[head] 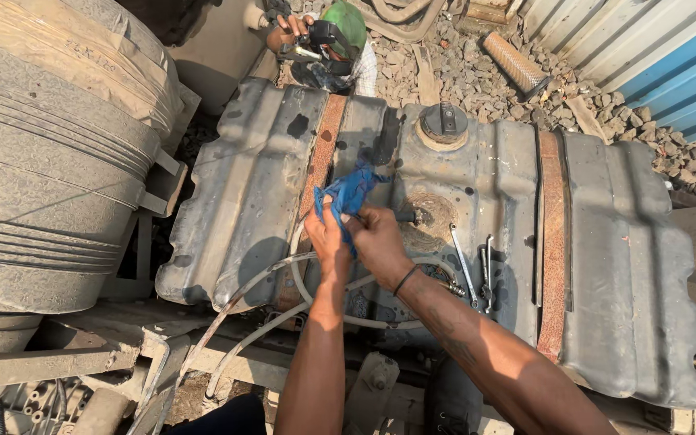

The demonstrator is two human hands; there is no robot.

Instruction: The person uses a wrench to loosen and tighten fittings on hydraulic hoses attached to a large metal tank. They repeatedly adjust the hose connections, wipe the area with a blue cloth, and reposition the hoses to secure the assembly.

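Note:
A big, dirty grey metal fuel tank (251, 177) lies across the middle of the view, bound by two rusty straps. Over its centre, my left hand (328, 238) and my right hand (379, 242) meet, both gripping a blue cloth (352, 192) wrapped on the end of a pale hose (296, 266). The hose curves down off the tank's near edge. Just right of my hands a small fitting (420, 216) sticks out of a rusty round patch on the tank. The tank's round filler cap (443, 122) sits beyond it.
Two wrenches (477, 270) lie on the tank right of my hands. A large truck tyre (42, 161) fills the left. Another person in a green cap (340, 32) crouches beyond the tank. Gravel (485, 80) and a blue corrugated wall (670, 56) are at top right.

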